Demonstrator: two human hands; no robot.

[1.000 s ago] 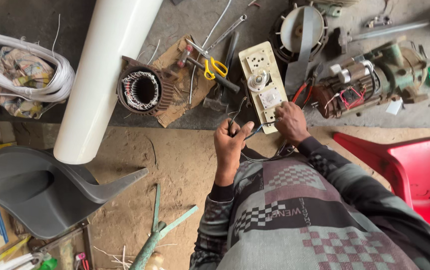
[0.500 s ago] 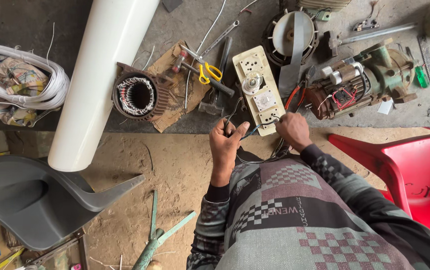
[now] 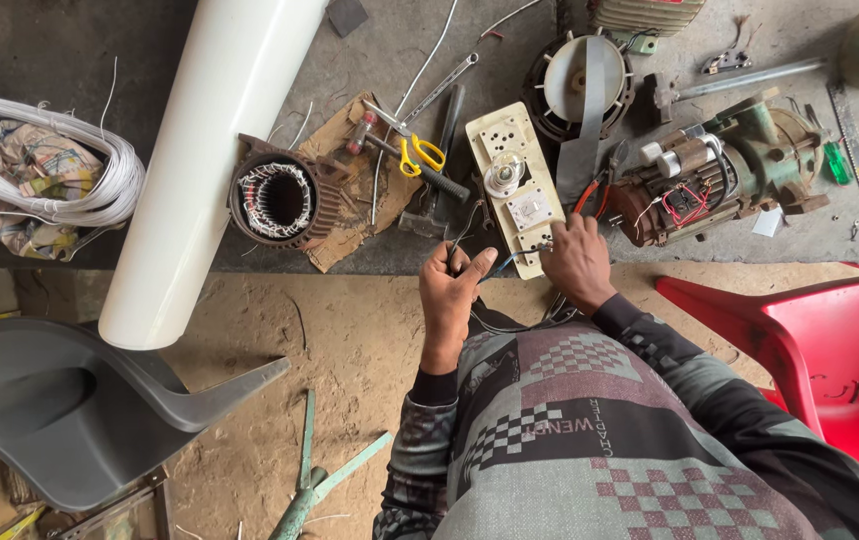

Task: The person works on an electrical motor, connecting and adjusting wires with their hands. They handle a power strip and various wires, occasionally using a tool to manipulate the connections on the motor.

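Observation:
My left hand (image 3: 452, 285) is at the near edge of the grey workbench (image 3: 429, 40), its fingers pinched on thin dark wires (image 3: 464, 232) that lead up toward the tools. My right hand (image 3: 577, 262) rests on the lower end of a cream switch board (image 3: 514, 185) that carries a bulb and a socket, and grips wires there. More wires (image 3: 514, 322) hang in a loop between both hands above my patterned sweater.
A wound motor stator (image 3: 274, 198) lies on cardboard left of the board. Yellow-handled scissors (image 3: 419, 152), a hammer (image 3: 429, 195) and a wrench sit between them. A green motor (image 3: 714, 175) lies right. A white pipe (image 3: 204, 160), wire coil (image 3: 44, 160), grey chair (image 3: 69, 410) and red chair (image 3: 809, 340) surround me.
Both hands have stayed at the bench edge by the switch board; the left hand has lifted slightly with the wires. The view has shifted a little.

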